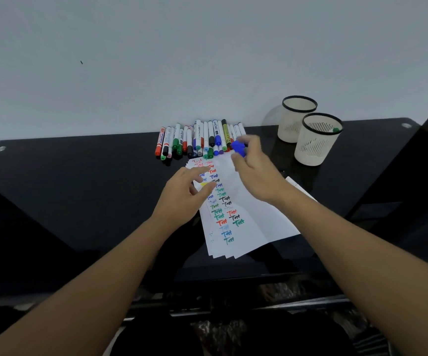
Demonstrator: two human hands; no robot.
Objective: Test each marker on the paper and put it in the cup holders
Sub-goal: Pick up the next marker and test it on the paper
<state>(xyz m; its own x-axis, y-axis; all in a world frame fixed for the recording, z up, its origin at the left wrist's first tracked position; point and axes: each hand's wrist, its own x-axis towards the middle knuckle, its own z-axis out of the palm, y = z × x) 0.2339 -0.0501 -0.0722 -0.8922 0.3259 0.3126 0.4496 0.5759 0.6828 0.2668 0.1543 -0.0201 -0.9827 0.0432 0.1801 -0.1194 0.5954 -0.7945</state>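
Blue-capped marker [239, 148], cap toward viewer

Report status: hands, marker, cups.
Right hand grips blue-capped marker. Left hand open on paper. Near cup holds one marker; path clear.

A row of capped coloured markers [200, 140] lies against the pale wall, closing off the back edge of the glossy black table [79, 188]. Two cream slotted cup holders with black rims [310, 134] stand close together at the right rear. Fanned white paper sheets [246, 214] cover the middle. Bare tabletop spreads wide on the left, and a narrower strip lies between markers and cups.
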